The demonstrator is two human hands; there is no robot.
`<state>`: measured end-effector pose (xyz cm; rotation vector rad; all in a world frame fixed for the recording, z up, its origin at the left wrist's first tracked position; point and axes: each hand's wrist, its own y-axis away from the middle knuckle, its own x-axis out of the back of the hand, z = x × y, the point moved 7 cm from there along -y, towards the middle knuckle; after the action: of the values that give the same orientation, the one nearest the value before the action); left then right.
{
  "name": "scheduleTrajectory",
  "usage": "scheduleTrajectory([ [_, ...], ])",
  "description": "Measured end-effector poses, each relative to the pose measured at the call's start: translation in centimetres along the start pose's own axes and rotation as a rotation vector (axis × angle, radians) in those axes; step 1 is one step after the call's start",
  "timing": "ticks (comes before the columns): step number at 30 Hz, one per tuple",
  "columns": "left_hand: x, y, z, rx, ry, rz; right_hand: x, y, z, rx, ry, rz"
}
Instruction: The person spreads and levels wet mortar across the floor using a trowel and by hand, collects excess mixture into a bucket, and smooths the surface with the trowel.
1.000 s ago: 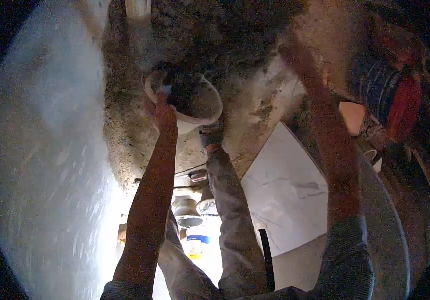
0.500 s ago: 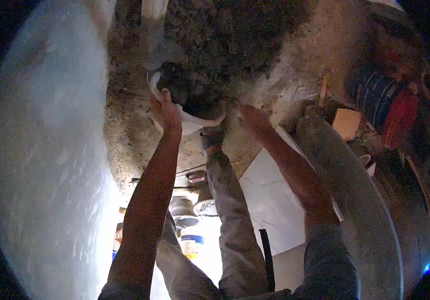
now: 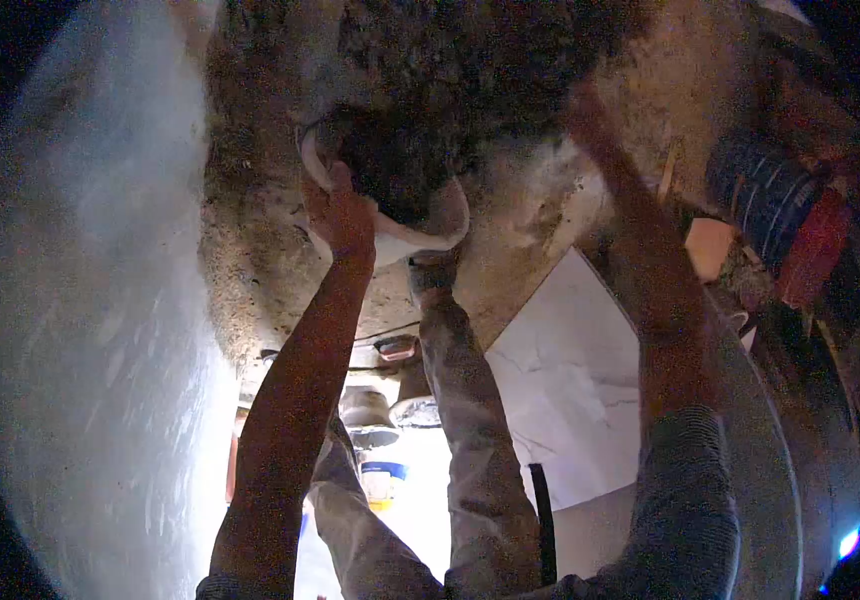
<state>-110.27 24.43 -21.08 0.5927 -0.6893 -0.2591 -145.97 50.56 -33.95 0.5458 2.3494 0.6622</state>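
Note:
My left hand (image 3: pixel 342 215) is closed on the near-left rim of a white tub-like container (image 3: pixel 405 243). The container leans with its mouth toward the dark, loose, soil-like material (image 3: pixel 390 150), which fills its opening and runs on to the ground beyond. Farther right, my right hand (image 3: pixel 590 115) is stretched out over the edge of the dark material, apart from the container. Motion and dim light smear its fingers, so I cannot make out whether it holds anything.
A pale wall (image 3: pixel 100 300) rises on the left. Close to my right arm lies a white marbled tile (image 3: pixel 570 380). Farther right are an orange-tan block (image 3: pixel 710 248) and a dark ribbed roll-like object with a red end (image 3: pixel 818 250). A labelled bucket (image 3: pixel 383 482) stands behind my legs.
My right hand has swung away from the container, forward and to the right. The left hand keeps its hold on the rim, and the container's opening looks more filled with dark material.

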Motion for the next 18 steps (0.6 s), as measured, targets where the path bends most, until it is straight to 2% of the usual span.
scheduleTrajectory([
  [1,0.4,0.1,-0.6,0.076,-0.245,0.025,-1.3,0.6,3.9,0.083,0.832,0.379],
  [2,0.2,-0.1,-0.1,0.068,-0.241,0.034,-4.3,1.5,4.5,0.046,1.191,0.519],
  [4,-0.1,0.6,1.1,-0.067,0.086,0.050,-10.0,3.7,6.7,-0.033,1.277,0.563],
  [10,-0.2,-2.0,-3.6,-0.152,0.113,0.073,-19.1,8.2,14.3,-0.683,1.618,-0.092],
  [11,-0.1,-1.3,-2.8,-0.154,0.108,0.068,-18.7,8.6,12.9,-0.685,1.612,-0.089],
  [13,-0.9,-1.0,-2.4,0.043,0.404,0.040,-14.0,8.4,4.4,-0.415,1.598,0.212],
  [15,-1.0,-1.3,-2.9,0.011,0.388,0.040,-11.2,9.3,-1.2,-0.165,1.540,0.473],
  [17,-0.9,-0.9,-3.1,-0.013,0.365,0.036,-4.9,8.0,-4.4,0.011,1.499,0.536],
  [18,-1.1,-0.7,-2.8,0.076,0.397,-0.011,-2.4,6.5,-5.3,0.103,1.505,0.529],
])
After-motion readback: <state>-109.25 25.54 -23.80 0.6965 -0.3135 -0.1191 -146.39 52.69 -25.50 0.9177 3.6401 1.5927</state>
